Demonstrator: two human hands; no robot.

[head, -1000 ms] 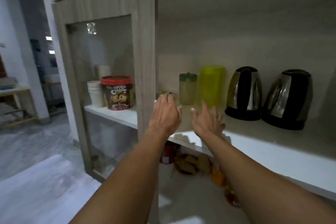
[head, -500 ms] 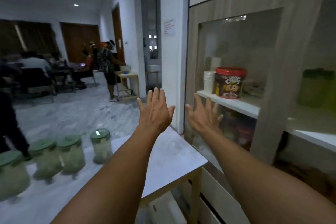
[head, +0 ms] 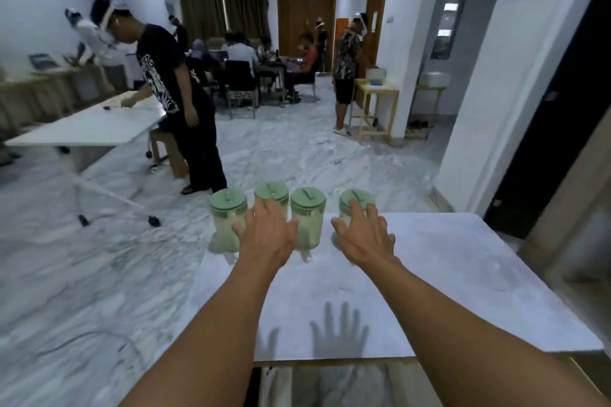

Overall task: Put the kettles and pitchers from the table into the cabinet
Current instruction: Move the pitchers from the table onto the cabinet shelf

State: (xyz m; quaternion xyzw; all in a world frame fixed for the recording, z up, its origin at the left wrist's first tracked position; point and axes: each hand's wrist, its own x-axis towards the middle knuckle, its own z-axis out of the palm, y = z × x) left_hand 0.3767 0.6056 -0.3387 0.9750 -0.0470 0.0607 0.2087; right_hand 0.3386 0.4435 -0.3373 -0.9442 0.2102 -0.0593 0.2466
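Note:
Several clear pitchers with pale green lids stand in a row at the far edge of the white marble table [head: 446, 281]. My left hand [head: 267, 236] is open, fingers spread, in front of the second pitcher [head: 271, 195], between the leftmost pitcher [head: 227, 221] and the third pitcher [head: 308, 221]. My right hand [head: 363, 235] is open too, with its fingertips over the rightmost pitcher [head: 356, 200], hiding most of its body. Whether either hand touches a pitcher is unclear. The cabinet is out of view.
A person in a black shirt [head: 172, 99] stands by a white folding table [head: 86, 125] beyond the pitchers on the left. More people sit and stand at the back of the room. A white pillar [head: 515, 82] and a dark doorway [head: 555, 129] are to the right.
My view has swung left from the cabinet shelf with kettles to the table. Both empty hands moved from the shelf out toward the row of pitchers.

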